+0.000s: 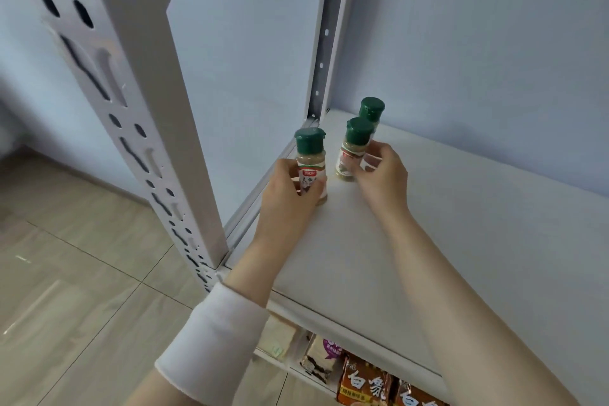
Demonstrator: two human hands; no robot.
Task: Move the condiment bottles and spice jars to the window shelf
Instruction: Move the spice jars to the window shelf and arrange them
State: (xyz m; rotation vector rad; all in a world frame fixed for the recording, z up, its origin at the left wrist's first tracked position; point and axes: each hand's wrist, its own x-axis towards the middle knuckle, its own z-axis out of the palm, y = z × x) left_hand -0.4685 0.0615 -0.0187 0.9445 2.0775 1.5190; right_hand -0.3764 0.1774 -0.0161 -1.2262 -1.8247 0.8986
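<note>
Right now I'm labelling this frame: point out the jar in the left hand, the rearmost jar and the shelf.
Left-hand jar [310, 138], head view, green cap.
Rearmost jar [372, 108], head view, green cap.
Shelf [461, 208], head view, bare top.

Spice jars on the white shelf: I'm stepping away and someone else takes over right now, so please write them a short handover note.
Left hand: wrapped around the nearest spice jar, which stands upright near the shelf's left edge.
Right hand: fingers on the middle jar, also upright on the shelf.
Third jar: stands free behind the middle one, near the back corner post.
Done: cannot tell from this view whether this is the window shelf or the source.
Left: nothing else of the job shows; the lower shelf holds only snack packets.
</note>
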